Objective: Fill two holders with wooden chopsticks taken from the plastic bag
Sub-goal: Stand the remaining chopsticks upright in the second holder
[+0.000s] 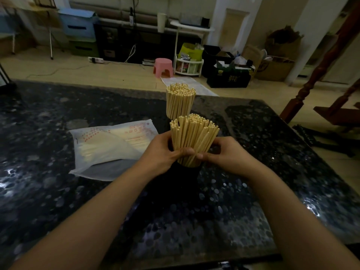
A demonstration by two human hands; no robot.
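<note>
A thick bundle of pale wooden chopsticks [192, 137] stands upright in a dark holder [187, 176] at the table's middle. My left hand [161, 154] wraps the bundle from the left, thumb across its lower part. My right hand [226, 154] pinches the same bundle from the right with thumb and fingertips. Behind it a second bundle of chopsticks [180, 101] stands in another dark holder, whose body is mostly hidden. The plastic bag [109, 147], white with red print, lies flat to the left, a few chopsticks showing through it.
The dark speckled stone table [58, 191] fills the lower view. Beyond its far edge are a pink stool [163, 67], a white rack, boxes and bags on the floor. A wooden stair post [303, 94] stands at the right.
</note>
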